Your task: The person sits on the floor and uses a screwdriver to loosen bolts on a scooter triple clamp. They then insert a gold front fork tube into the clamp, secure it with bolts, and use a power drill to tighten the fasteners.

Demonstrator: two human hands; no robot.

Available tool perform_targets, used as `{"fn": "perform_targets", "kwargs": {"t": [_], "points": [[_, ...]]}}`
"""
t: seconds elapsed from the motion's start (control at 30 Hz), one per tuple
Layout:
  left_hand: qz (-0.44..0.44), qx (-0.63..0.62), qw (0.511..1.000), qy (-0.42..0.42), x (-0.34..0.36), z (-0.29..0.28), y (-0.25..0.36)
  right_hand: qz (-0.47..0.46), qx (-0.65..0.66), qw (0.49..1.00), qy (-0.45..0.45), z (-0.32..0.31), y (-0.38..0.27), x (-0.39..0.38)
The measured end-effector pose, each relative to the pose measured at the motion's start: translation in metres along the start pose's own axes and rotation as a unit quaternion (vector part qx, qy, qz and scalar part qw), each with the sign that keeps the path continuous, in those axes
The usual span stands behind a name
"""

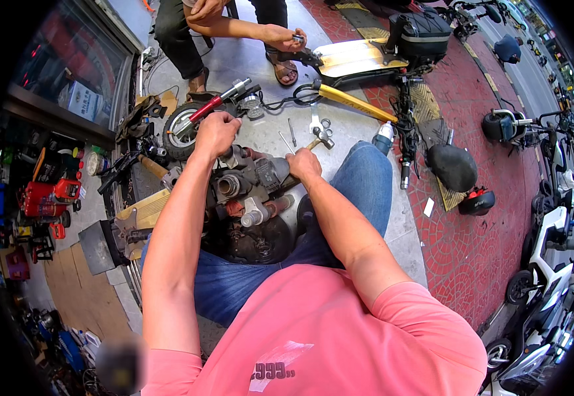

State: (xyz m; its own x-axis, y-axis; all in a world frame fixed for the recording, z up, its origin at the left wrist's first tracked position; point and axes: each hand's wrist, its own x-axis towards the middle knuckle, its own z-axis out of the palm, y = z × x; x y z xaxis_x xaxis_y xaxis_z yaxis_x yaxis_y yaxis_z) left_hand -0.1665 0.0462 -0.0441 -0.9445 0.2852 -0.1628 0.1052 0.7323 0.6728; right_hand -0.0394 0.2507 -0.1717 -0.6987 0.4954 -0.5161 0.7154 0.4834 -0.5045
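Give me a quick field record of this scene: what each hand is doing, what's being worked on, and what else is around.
left hand: closed, knuckles up, on the top of the greasy grey metal motor assembly
right hand: gripped round the wooden handle of a steel-headed hammer
work piece: motor assembly sits between the knees
nearby: small black wheel with red shock absorber; yellow scooter frame
other person: hand on the frame

Head fisheye, 1 view, looking steeply down, close over hands point(260, 148)
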Motion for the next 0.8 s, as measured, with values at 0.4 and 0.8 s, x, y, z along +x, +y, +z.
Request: {"fn": "perform_targets", "kwargs": {"t": [0.4, 0.8], "points": [[0.037, 0.009, 0.998, -0.046, 0.007, -0.007, -0.01, -0.024, 0.042, 0.998, -0.038, -0.006, 0.001, -0.009], [0.05, -0.234, 0.951, -0.195, 0.024, -0.002, -0.021, -0.599, -0.301, 0.735, -0.102, -0.081, -0.3, -0.071]]}}
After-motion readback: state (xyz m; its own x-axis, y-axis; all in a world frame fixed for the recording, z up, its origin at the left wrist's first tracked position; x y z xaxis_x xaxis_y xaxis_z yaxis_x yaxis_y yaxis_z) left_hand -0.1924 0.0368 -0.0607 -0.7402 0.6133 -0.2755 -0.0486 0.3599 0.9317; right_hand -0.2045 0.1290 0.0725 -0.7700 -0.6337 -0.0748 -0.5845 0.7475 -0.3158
